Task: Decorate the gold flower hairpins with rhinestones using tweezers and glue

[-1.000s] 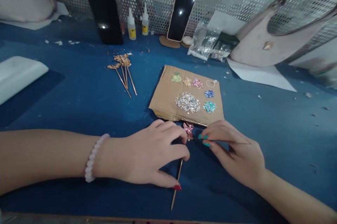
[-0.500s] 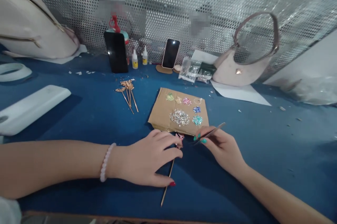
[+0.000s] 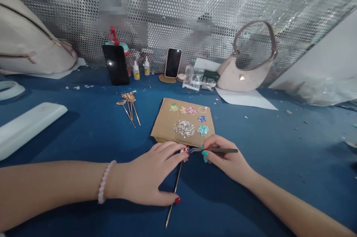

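My left hand lies over a gold hair stick on the blue table. Its fingertips hold the stick's pink-stoned ornament, partly hiding it, while the thumb is spread apart beside the shaft. Dark tweezers are pinched in my right hand, their tips pointing left at the ornament. Whether the tips hold a stone is too small to tell. Just beyond both hands, a cardboard piece carries small piles of clear stones, teal stones, blue stones, pink stones and green stones.
Several gold hair sticks lie left of the cardboard. Behind stand a black phone, two small glue bottles and another phone. Plastic packets and a pale handbag are at the back right. A white oblong case lies left.
My right hand has brought the tweezers left and levelled them, so their tips now reach the ornament. My left hand stays on the hair stick. The whole view has shifted slightly.
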### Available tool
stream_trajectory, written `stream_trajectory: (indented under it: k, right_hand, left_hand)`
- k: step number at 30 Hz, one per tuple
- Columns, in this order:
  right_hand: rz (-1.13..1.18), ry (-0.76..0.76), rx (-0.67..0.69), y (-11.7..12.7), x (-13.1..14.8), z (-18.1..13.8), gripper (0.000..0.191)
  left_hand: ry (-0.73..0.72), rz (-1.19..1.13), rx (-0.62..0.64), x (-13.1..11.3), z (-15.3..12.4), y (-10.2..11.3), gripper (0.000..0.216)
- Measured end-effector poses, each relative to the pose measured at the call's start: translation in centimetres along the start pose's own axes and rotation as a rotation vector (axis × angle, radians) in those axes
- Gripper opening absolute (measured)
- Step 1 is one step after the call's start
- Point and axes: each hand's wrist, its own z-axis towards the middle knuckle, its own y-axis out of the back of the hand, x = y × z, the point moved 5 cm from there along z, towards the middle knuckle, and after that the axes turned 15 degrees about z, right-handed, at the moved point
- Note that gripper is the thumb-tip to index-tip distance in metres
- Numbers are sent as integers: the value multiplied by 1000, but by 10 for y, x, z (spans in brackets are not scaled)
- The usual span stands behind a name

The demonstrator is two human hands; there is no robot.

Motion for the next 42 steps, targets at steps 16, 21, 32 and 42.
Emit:
stream_trajectory:
  k: [16,21,32,42]
  right_hand:
    - [39,-127,-9,3,-13,5,29]
    - [41,-131,-47,4,-10,6,29]
    - [26,-144,-108,13,-11,9,33]
    - [13,-62,-115,17,-6,5,28]
  left_hand:
    - [-16,-40,65,2,0,0,87]
    - [-18,-70,87,4,0,0,89]
    - [-46,-153,132,12,-1,5,95]
    - [64,-241,89,19,-3,2,69]
